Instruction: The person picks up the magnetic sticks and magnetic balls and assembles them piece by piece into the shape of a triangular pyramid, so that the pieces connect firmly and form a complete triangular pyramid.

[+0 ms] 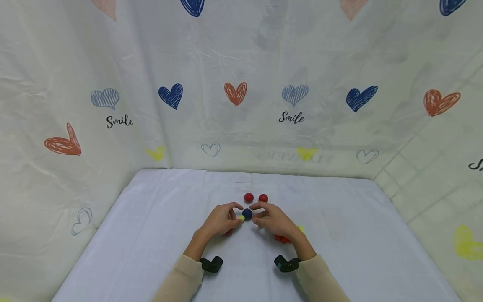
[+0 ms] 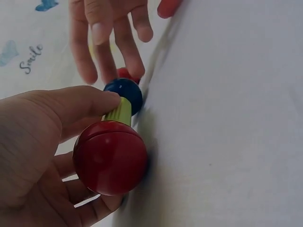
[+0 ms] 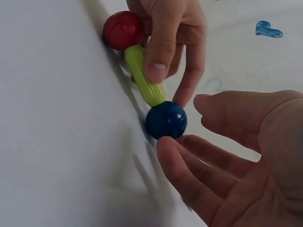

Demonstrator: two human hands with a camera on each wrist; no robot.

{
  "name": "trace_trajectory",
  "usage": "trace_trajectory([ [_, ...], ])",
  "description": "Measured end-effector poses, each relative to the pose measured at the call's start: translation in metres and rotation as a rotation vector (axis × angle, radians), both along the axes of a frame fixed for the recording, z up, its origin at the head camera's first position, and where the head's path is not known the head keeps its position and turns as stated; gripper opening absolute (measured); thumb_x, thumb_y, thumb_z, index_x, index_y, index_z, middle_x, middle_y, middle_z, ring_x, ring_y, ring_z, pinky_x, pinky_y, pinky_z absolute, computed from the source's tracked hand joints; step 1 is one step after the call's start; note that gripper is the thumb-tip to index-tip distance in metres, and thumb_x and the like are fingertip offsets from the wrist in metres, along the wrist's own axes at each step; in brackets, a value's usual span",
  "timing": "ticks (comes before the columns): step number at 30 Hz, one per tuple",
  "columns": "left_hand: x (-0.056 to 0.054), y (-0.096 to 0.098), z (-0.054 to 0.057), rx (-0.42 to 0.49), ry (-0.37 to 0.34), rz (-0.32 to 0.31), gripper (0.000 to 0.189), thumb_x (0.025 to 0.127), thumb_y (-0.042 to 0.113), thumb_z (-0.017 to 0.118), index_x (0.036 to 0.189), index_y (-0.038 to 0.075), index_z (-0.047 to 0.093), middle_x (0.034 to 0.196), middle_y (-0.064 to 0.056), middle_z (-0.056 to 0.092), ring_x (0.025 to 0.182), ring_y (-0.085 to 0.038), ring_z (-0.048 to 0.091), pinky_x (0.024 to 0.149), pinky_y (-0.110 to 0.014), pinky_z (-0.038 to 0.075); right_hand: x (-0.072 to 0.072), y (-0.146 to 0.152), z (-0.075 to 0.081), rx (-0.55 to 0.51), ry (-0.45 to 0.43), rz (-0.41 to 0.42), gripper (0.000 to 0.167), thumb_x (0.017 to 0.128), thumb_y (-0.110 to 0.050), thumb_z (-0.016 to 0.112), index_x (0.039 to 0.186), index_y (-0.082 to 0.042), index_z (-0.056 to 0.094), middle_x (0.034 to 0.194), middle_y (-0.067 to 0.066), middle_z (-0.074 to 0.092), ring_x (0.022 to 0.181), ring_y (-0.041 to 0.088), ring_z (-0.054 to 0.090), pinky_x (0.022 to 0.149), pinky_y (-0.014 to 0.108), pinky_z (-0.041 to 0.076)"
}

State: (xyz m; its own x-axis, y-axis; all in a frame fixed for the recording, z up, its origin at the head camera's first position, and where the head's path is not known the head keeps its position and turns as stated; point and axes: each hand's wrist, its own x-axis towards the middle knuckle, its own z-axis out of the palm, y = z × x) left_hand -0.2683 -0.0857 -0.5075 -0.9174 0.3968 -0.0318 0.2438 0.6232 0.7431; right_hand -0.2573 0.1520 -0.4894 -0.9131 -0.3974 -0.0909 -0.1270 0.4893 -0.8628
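My left hand [image 1: 222, 219] pinches a ribbed yellow-green rod [image 3: 140, 73] between thumb and fingers. One end of the rod joins a glossy red ball [image 2: 111, 158], which sits by the palm. At the opposite end a dark blue ball [image 3: 165, 120] points toward my right hand [image 1: 276, 220]. That right hand is half spread around the blue ball's far side, one fingertip right at its lower edge and the thumb standing apart. In the head view the left hand hides most of the rod and red ball.
Two red balls, one on the left [image 1: 248, 197] and another on the right [image 1: 263, 198], lie just beyond the hands. Several orange-red pieces [image 1: 283, 239] and a yellow piece [image 1: 300, 228] lie by the right wrist, partly hidden. A white cloth [image 1: 151, 235] covers the table; a printed curtain [image 1: 260, 50] hangs behind.
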Motion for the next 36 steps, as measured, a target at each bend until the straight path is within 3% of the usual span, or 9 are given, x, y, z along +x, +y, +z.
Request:
trace_trajectory([
  [10,0.001,-0.004,0.003,-0.051,-0.013,0.040,0.053,0.095,0.022,0.071,0.145,0.026,0.056,0.092,0.002,0.065,0.069,-0.015,0.059,0.060,-0.029,0.049,-0.005,0.027,0.014,-0.006,0.009,-0.088,0.037,0.100,-0.021,0.065,0.136,-0.010,0.061,0.142,0.013,0.059,0.112,0.027,0.067,0.089,0.044,0.060],
  [19,0.001,-0.009,0.004,-0.038,-0.026,0.051,0.046,0.096,0.021,0.068,0.141,0.029,0.062,0.100,-0.005,0.067,0.070,-0.018,0.058,0.059,-0.031,0.046,-0.003,0.068,0.030,-0.021,0.052,-0.111,0.044,0.102,-0.028,0.064,0.140,-0.009,0.056,0.143,0.022,0.056,0.119,0.038,0.064,0.092,0.041,0.059],
  [24,0.000,-0.011,0.003,-0.023,-0.036,0.090,0.044,0.095,0.022,0.070,0.138,0.029,0.062,0.098,-0.004,0.065,0.073,-0.018,0.058,0.060,-0.031,0.048,0.003,0.085,0.035,0.014,0.057,-0.151,0.042,0.103,-0.027,0.062,0.140,-0.008,0.055,0.141,0.023,0.056,0.118,0.039,0.064,0.092,0.042,0.059],
  [30,-0.002,-0.013,0.001,0.027,-0.058,0.138,0.042,0.094,0.022,0.072,0.135,0.027,0.063,0.097,-0.004,0.065,0.073,-0.019,0.059,0.061,-0.030,0.050,0.013,0.103,0.030,0.094,0.052,-0.186,0.043,0.102,-0.026,0.063,0.138,-0.004,0.056,0.131,0.019,0.062,0.109,0.033,0.065,0.088,0.044,0.059],
  [36,-0.003,-0.013,-0.002,0.047,-0.047,0.162,0.043,0.093,0.022,0.072,0.135,0.025,0.064,0.099,-0.004,0.068,0.077,-0.018,0.060,0.064,-0.030,0.051,0.026,0.119,0.016,0.194,0.039,-0.193,0.035,0.100,-0.022,0.065,0.131,-0.008,0.061,0.108,0.009,0.065,0.091,0.021,0.061,0.073,0.033,0.056],
])
